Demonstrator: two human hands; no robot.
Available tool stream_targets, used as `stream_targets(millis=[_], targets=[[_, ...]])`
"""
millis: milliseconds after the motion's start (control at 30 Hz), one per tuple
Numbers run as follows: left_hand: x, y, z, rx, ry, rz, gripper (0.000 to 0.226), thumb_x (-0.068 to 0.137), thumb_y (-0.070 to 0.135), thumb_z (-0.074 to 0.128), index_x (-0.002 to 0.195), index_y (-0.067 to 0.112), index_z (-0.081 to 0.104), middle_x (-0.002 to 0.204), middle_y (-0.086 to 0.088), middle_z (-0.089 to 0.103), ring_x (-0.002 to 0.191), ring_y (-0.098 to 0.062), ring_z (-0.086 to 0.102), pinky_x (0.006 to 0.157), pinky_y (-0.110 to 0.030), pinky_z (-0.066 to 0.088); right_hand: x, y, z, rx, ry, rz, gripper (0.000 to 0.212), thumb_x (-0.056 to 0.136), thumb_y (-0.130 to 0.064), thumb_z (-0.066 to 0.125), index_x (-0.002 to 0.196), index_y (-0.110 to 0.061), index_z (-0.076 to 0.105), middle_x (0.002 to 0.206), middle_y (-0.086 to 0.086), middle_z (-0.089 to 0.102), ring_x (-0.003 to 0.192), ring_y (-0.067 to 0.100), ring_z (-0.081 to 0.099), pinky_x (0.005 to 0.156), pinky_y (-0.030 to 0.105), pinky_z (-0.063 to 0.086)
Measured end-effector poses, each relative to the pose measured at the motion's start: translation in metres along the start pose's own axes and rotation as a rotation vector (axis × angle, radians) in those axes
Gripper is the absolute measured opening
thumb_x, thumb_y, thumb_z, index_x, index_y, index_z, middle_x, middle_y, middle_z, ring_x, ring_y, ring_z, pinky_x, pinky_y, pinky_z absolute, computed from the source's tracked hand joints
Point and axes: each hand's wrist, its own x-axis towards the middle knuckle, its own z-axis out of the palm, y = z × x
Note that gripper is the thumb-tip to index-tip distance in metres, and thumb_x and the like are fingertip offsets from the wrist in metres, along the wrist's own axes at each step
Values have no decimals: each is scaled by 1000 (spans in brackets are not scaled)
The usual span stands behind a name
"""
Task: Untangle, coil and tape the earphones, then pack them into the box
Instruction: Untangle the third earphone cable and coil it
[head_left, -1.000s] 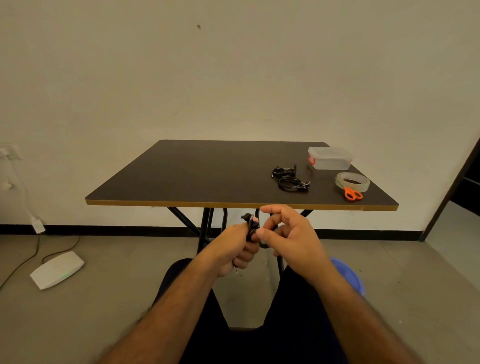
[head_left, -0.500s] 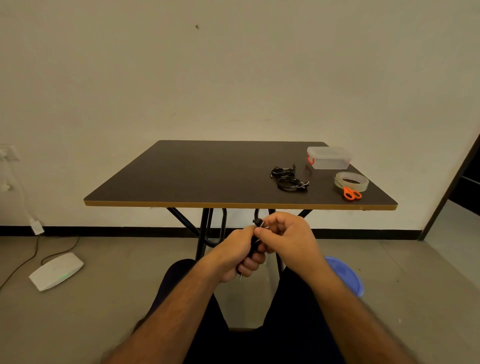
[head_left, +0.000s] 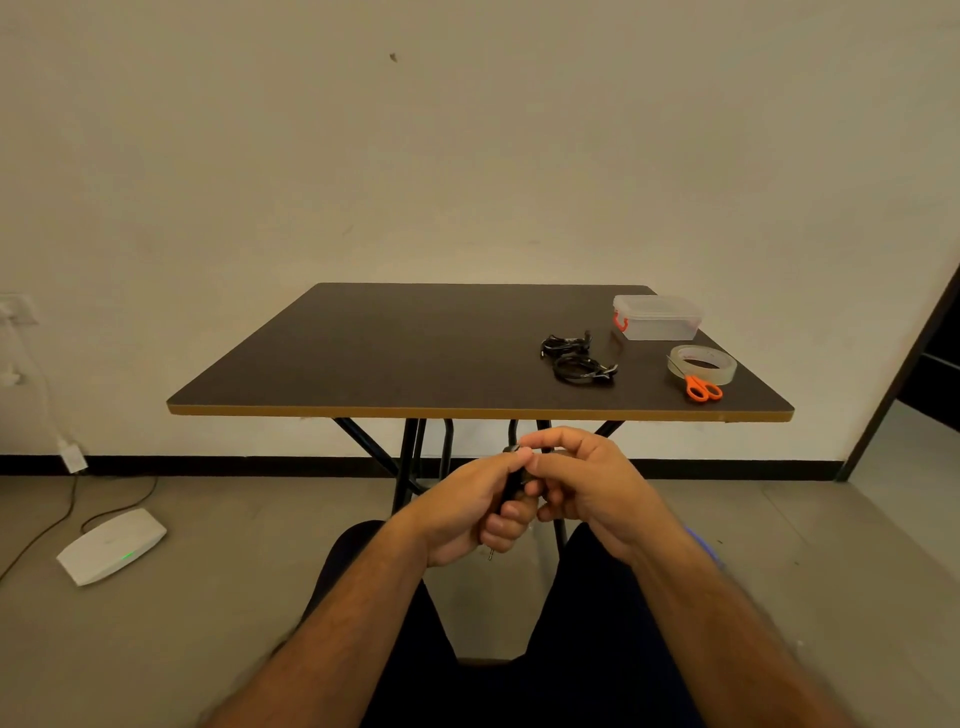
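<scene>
Below the table's front edge, over my lap, my left hand (head_left: 470, 506) grips a black earphone coil (head_left: 511, 475), mostly hidden in the fist; its jack plug pokes out underneath. My right hand (head_left: 584, 483) pinches the same coil at its top with thumb and forefinger. Two more coiled black earphones (head_left: 576, 358) lie on the dark table (head_left: 395, 358) at the right. Behind them stands a clear lidded box (head_left: 657, 317) with a red clasp. A roll of clear tape (head_left: 702, 364) and orange-handled scissors (head_left: 702, 388) lie near the right front corner.
A white router (head_left: 111, 544) with a green light sits on the floor at the left, its cables running to a wall socket. Black table legs (head_left: 410, 457) cross beyond my hands. Something blue (head_left: 701, 540) shows by my right forearm. A dark doorway (head_left: 930, 374) opens at right.
My hands have drawn closer together around the coil and my right fingers have shifted on its top. The items on the table have not moved.
</scene>
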Motion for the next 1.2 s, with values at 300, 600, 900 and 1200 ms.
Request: stream_targets(millis=[300,600,900,1200], targets=[[-7,7,1,158,-48,-14,40,104,34,24,73,17,42,61,2,36,50,-10,29,48,-23,28,-1,2,-1,-9,-193,-40,31,96,-1,49,119,-13,66,94,2,70,86,12,67,86,33,56],[-8,12,1,225,68,124,45,106,35,30,71,13,49,58,-2,48,47,-12,43,46,-23,39,7,7,4,144,-98,-81,20,95,-12,58,104,2,69,75,11,67,71,23,67,75,35,56],[-4,9,2,354,376,254,40,101,34,48,73,10,62,53,1,52,42,-9,44,40,-21,36,11,11,14,263,-37,-93,24,93,-11,59,101,11,66,74,15,65,69,25,66,73,36,59],[6,0,6,328,612,366,46,97,43,54,68,8,60,48,3,51,41,-8,45,40,-21,38,16,15,17,346,-48,-22,21,91,-18,63,95,2,70,83,18,67,74,28,67,76,39,58]])
